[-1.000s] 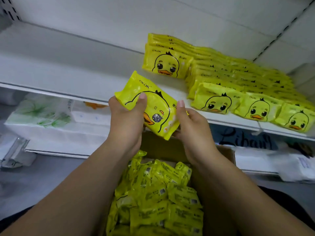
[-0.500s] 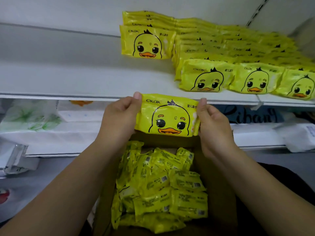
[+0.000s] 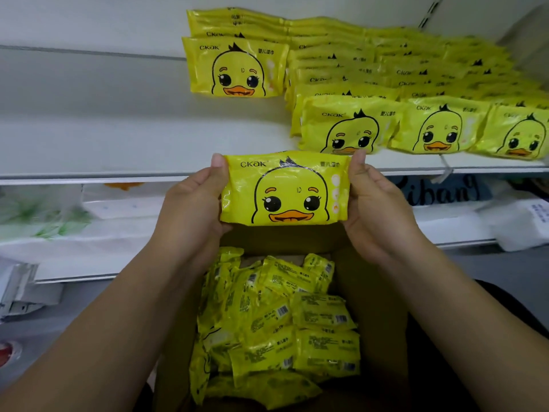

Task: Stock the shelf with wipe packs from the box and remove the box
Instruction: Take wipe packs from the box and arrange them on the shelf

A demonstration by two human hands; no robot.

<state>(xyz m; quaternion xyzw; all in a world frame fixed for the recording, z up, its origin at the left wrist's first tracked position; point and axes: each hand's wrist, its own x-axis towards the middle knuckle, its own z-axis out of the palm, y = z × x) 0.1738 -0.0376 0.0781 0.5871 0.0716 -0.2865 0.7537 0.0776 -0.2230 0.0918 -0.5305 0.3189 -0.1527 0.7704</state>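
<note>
Yellow film is pinched at both short ends of one wipe pack point(image 3: 284, 188), which I hold level and face-on, its duck print upright and the "ckak" mark at top left. My left hand point(image 3: 190, 209) clamps the left end, thumb on the top corner, remaining fingers hidden behind the pack. My right hand point(image 3: 375, 209) clamps the right end in the same way, thumb tip at the upper right corner. The pack sits in the air just in front of the white shelf point(image 3: 118, 144) edge, above the open cardboard box point(image 3: 377, 292).

Inside the box lie loose wipe packs point(image 3: 276, 328), mostly back side up with barcodes showing, piled unevenly. On the shelf, stocked packs point(image 3: 386, 84) stand in rows on the right half; one row end point(image 3: 237, 68) stands further back and to the left of the others. The shelf's left half is bare. Below the shelf edge, on a lower level, are white wrapped goods point(image 3: 517, 224) at right and a pack with green leaf print point(image 3: 44, 212) at left, blurred.
</note>
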